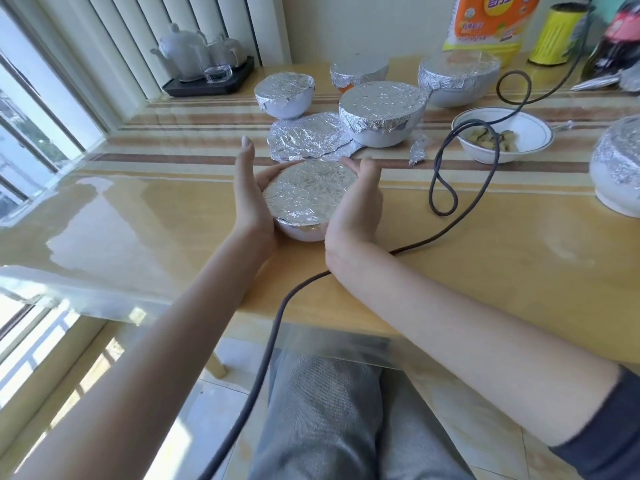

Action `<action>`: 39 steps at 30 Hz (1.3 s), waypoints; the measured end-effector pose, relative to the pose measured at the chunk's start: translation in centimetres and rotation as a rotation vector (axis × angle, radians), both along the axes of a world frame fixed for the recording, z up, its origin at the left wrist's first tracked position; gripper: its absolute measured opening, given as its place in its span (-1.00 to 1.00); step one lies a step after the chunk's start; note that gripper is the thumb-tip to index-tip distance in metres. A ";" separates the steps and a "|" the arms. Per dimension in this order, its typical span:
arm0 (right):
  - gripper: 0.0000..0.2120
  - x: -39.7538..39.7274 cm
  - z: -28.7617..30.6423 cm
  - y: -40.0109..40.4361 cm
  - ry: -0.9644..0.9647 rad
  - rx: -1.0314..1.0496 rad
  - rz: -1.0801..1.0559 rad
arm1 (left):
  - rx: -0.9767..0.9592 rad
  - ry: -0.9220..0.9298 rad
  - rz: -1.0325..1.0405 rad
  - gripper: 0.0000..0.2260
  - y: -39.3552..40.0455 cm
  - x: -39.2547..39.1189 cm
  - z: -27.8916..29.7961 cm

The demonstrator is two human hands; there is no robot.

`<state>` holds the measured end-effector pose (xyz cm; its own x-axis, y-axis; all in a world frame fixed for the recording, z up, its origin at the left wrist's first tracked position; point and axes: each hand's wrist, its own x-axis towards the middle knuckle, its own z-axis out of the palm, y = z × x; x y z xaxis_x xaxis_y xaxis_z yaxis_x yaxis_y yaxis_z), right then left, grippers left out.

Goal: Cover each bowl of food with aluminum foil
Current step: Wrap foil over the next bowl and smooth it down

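A white bowl topped with crinkled aluminum foil (308, 192) stands on the table right in front of me. My left hand (249, 199) cups its left side, fingers curved round the far rim and thumb pointing up. My right hand (356, 206) cups the right side the same way. Behind it stand several foil-covered bowls, the nearest (381, 112) in the middle, one at the left (284, 95) and one at the right edge (616, 164). An uncovered white bowl (533, 123) holds pieces of food. A loose crumpled foil sheet (304, 140) lies flat just beyond my hands.
A dark cable (446, 174) loops over the uncovered bowl and runs across the table under my right forearm. A small foil scrap (417, 152) lies beside it. A black tray with a white tea set (207, 81) sits back left. A yellow bag (485, 22), a yellow can (554, 32) and a dark bottle (613, 39) stand back right.
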<state>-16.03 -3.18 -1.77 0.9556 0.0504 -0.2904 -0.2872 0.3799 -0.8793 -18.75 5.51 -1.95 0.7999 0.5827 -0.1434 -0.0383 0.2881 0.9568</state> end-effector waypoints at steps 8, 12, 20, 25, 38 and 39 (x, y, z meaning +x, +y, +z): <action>-0.57 0.5 0.0 0.2 -0.012 0.010 -0.004 | -0.044 -0.027 0.067 -0.43 -0.7 -0.1 0.4; -0.60 0.3 0.0 -1.0 -0.055 0.089 0.197 | -0.034 -0.013 -0.014 -0.36 0.5 -1.1 0.0; -0.44 -0.1 -1.4 -5.7 -0.048 0.007 0.266 | -0.201 -0.158 -0.064 -0.29 1.6 -4.6 -1.2; -0.54 -0.6 -0.2 -4.1 0.012 0.170 0.437 | -0.199 -0.152 -0.201 -0.28 0.2 -4.4 -0.6; -0.48 2.6 2.0 7.2 -0.114 0.159 0.641 | -0.071 -0.182 0.006 -0.31 10.1 -2.2 1.4; -0.48 3.3 2.1 8.6 -0.121 0.145 0.649 | -0.071 -0.180 0.027 -0.32 11.2 -1.3 1.6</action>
